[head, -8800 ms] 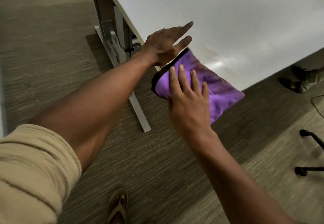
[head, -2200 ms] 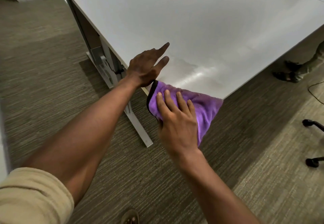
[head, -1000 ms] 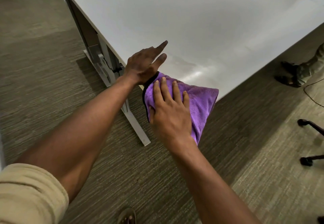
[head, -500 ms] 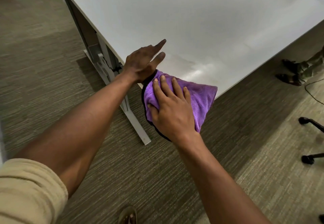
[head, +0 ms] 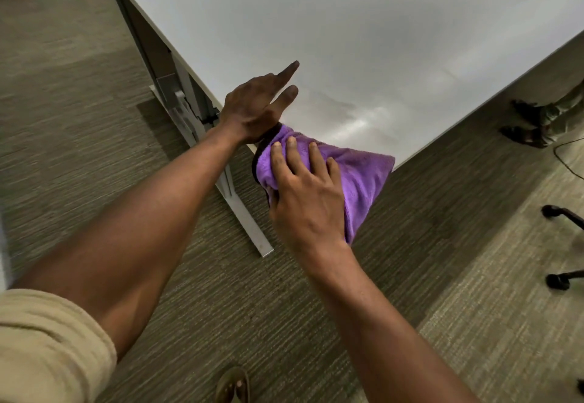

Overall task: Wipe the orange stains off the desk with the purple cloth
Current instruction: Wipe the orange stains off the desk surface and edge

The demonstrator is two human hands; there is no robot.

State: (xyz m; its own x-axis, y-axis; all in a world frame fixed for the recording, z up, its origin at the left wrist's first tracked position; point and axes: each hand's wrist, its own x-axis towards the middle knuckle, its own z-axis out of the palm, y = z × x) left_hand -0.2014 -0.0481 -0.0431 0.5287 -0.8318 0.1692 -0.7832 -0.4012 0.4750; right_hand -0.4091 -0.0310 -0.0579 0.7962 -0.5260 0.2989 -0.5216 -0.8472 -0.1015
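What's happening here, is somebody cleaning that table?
Yes. A person is wiping a white desk with a purple cloth. The right hand presses flat on the cloth at the desk's near corner, part of it hanging over the edge. The left hand rests beside it at the desk edge, fingers straight. No orange stains show on the visible surface, only a shiny patch just beyond the cloth.

purple cloth [head: 360, 175] on desk [head: 347, 39] corner
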